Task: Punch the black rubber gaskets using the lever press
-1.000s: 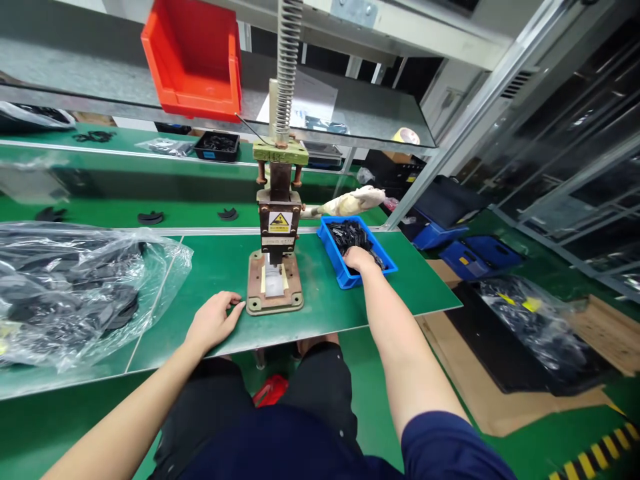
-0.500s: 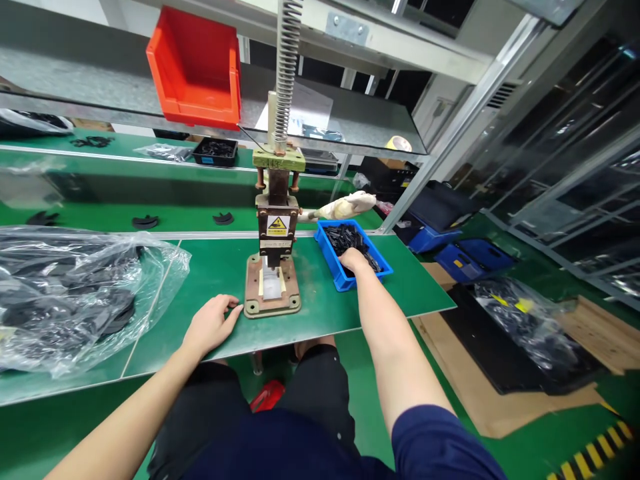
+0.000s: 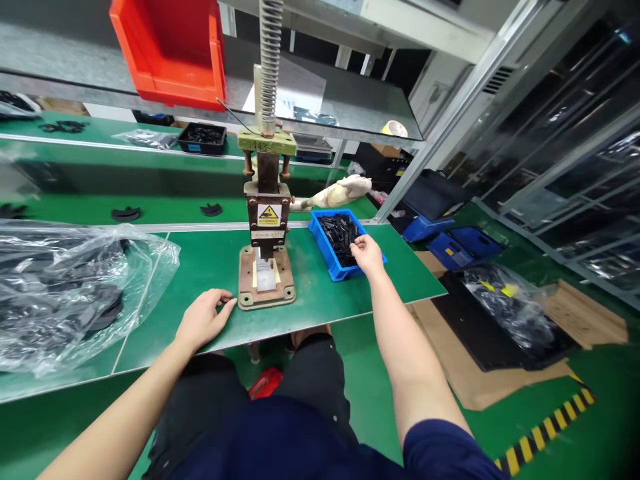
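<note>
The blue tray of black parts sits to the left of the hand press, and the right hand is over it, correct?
Not quite. In the head view the blue tray of black parts sits to the right of the hand press, not the left. The right hand is indeed over it.

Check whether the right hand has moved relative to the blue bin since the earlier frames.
Yes. The right hand has come up out of the blue bin and now sits over its near right corner, fingers pinched together.

A green bench (image 3: 210, 257) stands under a grey metal shelf (image 3: 350, 107). The floor (image 3: 590, 427) is green with yellow-black stripes. Brown cardboard (image 3: 500, 393) lies on it, and glass panels (image 3: 575, 153) stand at the right.
</note>
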Action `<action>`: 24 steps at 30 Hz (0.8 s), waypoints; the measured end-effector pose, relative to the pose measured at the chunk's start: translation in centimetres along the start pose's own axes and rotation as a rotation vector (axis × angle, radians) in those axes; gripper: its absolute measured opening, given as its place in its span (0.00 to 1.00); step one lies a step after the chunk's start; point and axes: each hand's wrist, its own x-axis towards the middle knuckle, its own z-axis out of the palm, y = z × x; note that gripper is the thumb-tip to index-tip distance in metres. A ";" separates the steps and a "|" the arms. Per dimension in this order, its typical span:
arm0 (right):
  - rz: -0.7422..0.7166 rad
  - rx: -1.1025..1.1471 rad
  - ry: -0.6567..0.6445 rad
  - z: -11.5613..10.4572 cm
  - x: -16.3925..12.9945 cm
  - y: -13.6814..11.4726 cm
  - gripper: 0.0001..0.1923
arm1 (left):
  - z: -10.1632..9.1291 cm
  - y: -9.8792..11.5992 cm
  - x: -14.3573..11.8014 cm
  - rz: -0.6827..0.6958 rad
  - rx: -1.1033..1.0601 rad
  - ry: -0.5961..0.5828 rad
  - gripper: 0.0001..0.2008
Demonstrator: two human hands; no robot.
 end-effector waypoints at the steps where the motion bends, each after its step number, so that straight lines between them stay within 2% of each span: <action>1: -0.041 0.037 0.003 0.2 -0.9 -0.4 0.20 | 0.1 0.1 -0.2 -0.022 -0.036 0.001 0.19; 6: -0.274 0.177 0.021 1.8 -6.1 -2.9 0.20 | 0.6 1.3 -0.7 -0.122 -0.327 0.036 0.20; 10: -0.415 0.184 0.117 1.7 -7.7 -4.6 0.18 | 0.7 3.8 -0.3 -0.100 -0.419 0.104 0.17; 14: -0.605 0.200 0.069 1.2 -9.8 -6.8 0.22 | -0.4 7.9 -0.8 0.114 -0.395 0.173 0.12; 18: -0.785 0.269 -0.043 2.3 -14.6 -9.5 0.32 | -1.9 11.8 -2.0 0.346 -0.411 0.170 0.14; 21: -0.913 0.335 -0.104 3.3 -17.6 -10.9 0.39 | -2.6 13.1 -2.4 0.463 -0.393 0.163 0.18; 24: -0.939 0.380 -0.146 4.1 -18.9 -11.3 0.42 | -2.9 13.2 -2.8 0.515 -0.374 0.144 0.18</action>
